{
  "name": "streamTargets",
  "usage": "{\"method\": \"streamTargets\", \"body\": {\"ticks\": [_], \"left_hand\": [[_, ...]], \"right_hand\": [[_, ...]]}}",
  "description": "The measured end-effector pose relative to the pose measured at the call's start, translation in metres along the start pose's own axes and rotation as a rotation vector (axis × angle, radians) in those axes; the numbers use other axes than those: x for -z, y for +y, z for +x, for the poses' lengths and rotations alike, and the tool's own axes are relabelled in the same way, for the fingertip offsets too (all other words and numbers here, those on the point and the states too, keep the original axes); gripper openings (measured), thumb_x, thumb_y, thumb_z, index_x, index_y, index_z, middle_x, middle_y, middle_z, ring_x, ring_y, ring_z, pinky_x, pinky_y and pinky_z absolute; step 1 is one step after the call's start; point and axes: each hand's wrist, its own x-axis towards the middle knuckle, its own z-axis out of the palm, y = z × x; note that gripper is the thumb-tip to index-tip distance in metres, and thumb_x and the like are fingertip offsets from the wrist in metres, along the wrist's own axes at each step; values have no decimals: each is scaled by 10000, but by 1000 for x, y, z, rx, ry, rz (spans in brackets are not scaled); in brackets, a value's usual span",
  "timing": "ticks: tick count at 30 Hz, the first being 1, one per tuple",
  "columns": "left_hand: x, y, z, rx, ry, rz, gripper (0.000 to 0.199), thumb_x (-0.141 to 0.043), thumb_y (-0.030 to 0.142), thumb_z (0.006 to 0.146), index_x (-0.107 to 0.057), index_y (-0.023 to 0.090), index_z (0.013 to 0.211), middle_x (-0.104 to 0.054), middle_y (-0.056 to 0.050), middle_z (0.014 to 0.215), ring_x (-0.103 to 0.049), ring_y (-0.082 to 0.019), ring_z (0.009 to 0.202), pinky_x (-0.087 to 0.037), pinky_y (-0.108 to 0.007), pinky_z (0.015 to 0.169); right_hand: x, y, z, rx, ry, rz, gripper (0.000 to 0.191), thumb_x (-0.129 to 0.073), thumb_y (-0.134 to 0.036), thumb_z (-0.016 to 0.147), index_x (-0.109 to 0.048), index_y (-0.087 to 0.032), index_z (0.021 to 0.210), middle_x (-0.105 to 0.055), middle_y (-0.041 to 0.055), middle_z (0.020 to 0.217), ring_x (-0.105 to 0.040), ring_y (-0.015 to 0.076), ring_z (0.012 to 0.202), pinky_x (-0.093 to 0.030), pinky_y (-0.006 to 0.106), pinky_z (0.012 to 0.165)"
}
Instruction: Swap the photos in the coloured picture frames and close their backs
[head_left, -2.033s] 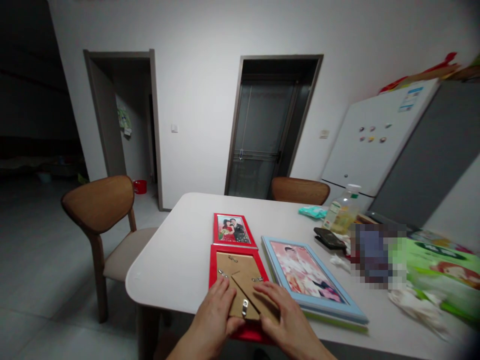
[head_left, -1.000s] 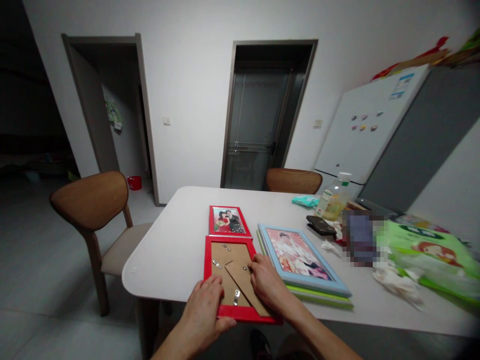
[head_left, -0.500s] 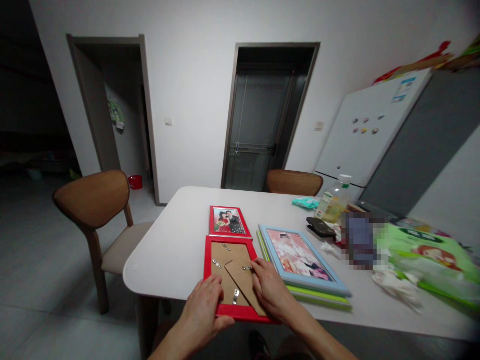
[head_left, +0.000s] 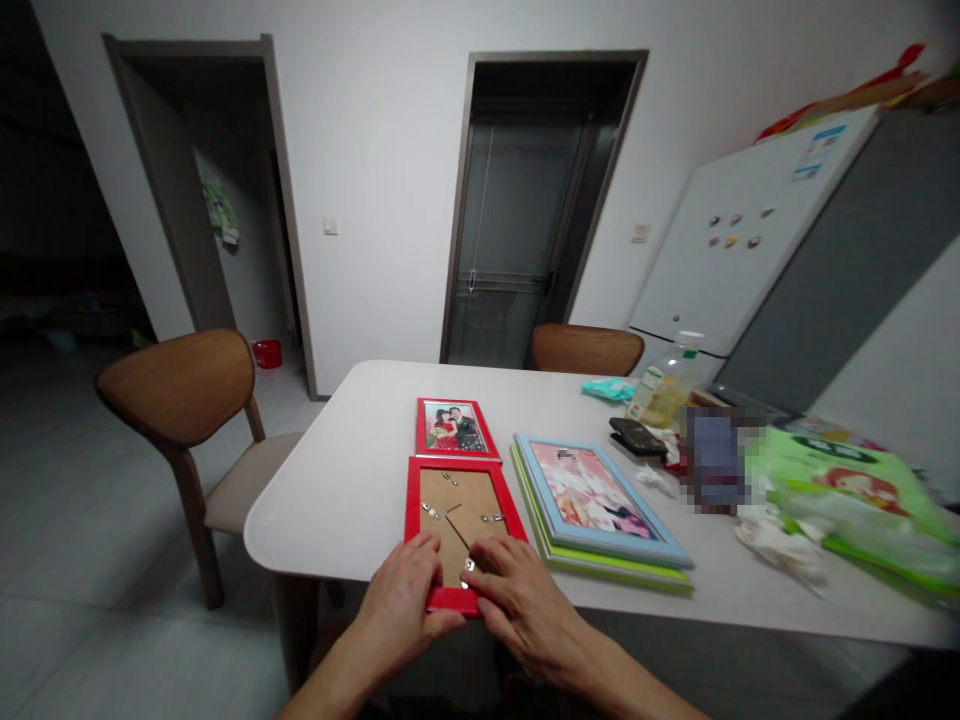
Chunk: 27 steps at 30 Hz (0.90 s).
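Note:
A red picture frame [head_left: 413, 500] lies face down at the table's near edge, its brown backing board [head_left: 437, 490] upward. Small metal turn clips sit around the board, and the folded stand strip shows as a slanting line. My left hand [head_left: 401, 592] grips the frame's lower left corner, fingers on top and thumb along the near edge. Curled over the lower right part, my right hand [head_left: 525, 597] has its fingertips at the bottom clip [head_left: 469, 567] and its thumb by the near rim. Touching the far edge is a second red frame [head_left: 457, 428], a photo of a couple facing up.
Right of the hands, a light blue picture frame [head_left: 600, 490] lies stacked on a green one [head_left: 637, 578]. Farther right are a black wallet-like item [head_left: 637, 437], a bottle [head_left: 667, 385], crumpled tissues [head_left: 780, 545] and a green package [head_left: 855, 485]. A wooden chair [head_left: 184, 385] stands left.
My right hand has moved from the right-side clip down to the bottom clip. My left hand keeps its hold on the lower left corner. The camera view has tilted slightly.

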Motion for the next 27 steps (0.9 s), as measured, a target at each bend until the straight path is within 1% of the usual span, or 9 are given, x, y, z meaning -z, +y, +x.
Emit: {"method": "streamTargets", "body": {"ticks": [2,7,11,16,20,23,25,27], "left_hand": [[0,0,0,7,1,-10,341,-689,365,593,-564,156,832,-451,-130,1235,-378,-253,1155,-317,-394,960],[-1,-1,0,25,-6,-18,356,-702,344,573,-571,159,847,-450,-124,1237,-372,-252,1161,-308,-391,967],[0,0,0,37,-10,-18,424,-705,342,566,-562,148,915,-444,-133,1240,-371,-252,1161,-310,-389,965],[2,0,-1,31,-19,-11,446,-708,355,564,-571,141,931,-444,-136,1240,-383,-252,1151,-312,-384,964],[1,-2,0,42,-9,-20,591,-719,364,545,-524,128,1050,-441,-146,1240,-383,-258,1150,-315,-384,962],[0,-2,1,50,-18,-26,667,-724,359,535,-486,121,1111,-451,-150,1229,-388,-259,1146,-313,-382,965],[0,-1,1,50,-21,-24,698,-725,343,535,-463,112,1139,-460,-152,1221,-391,-256,1145,-311,-375,968],[0,-1,1,48,-14,-25,726,-726,328,537,-437,101,1164,-462,-152,1219,-392,-250,1145,-305,-372,974]], "right_hand": [[1,2,-1,24,-18,-18,202,-436,-223,754,-574,-241,901,-486,35,977,-386,184,933,-304,322,812],[1,4,-2,62,-58,-30,250,-516,-305,694,-549,-251,935,-446,36,994,-369,198,936,-296,346,810],[-2,6,-1,69,-53,-14,271,-534,-288,672,-543,-256,941,-440,40,996,-367,206,946,-294,352,807],[-2,8,-5,85,-53,-7,260,-531,-257,671,-554,-243,930,-457,44,981,-387,200,920,-302,347,801],[2,8,-5,95,-47,53,280,-509,-258,703,-557,-247,979,-472,53,1001,-404,193,930,-314,328,804],[0,10,12,35,-16,111,252,-418,-245,775,-567,-230,978,-504,59,966,-438,168,889,-335,295,778],[-7,12,32,-20,17,110,262,-367,-227,803,-577,-207,958,-519,67,951,-449,161,872,-337,284,771],[-15,13,54,-69,38,76,260,-363,-215,804,-589,-185,929,-529,75,939,-449,164,869,-332,280,765]]}}
